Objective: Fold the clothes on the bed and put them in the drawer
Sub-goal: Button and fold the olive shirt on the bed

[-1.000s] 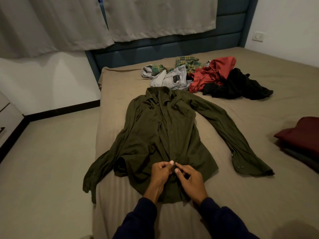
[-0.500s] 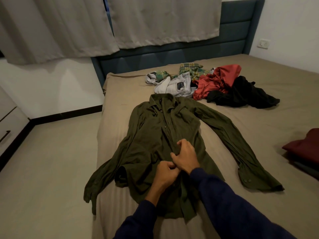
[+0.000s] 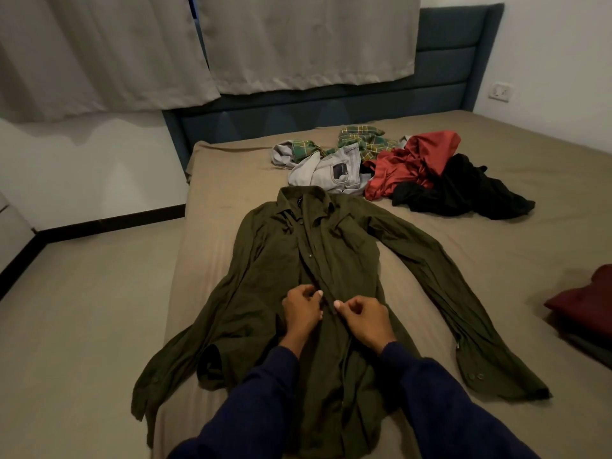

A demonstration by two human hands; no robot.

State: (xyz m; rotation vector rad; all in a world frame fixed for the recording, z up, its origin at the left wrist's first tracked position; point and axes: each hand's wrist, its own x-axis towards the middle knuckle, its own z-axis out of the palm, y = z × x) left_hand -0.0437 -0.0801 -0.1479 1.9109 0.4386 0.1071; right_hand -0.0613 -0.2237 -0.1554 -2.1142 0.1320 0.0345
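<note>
An olive green long-sleeved shirt [image 3: 334, 260] lies front up on the bed [image 3: 480, 246], collar away from me, sleeves spread out to both sides. My left hand [image 3: 301, 308] and my right hand [image 3: 362, 318] sit side by side at the shirt's button strip, about halfway down. Each hand pinches the fabric at the strip with thumb and curled fingers. Beyond the collar lies a heap of unfolded clothes: a grey garment [image 3: 328, 170], a green plaid one [image 3: 364, 140], a red one [image 3: 407, 160] and a black one [image 3: 463, 190].
A folded dark red garment [image 3: 586, 303] rests at the bed's right edge. A blue padded headboard [image 3: 447, 74] and pale curtains [image 3: 298, 41] stand behind. The floor [image 3: 76, 326] runs along the bed's left side. A white furniture edge [image 3: 13, 233] shows at far left.
Both hands have moved up the shirt's button strip, from near the hem to about the middle. They stay pinched on the strip, and the view has tilted upward.
</note>
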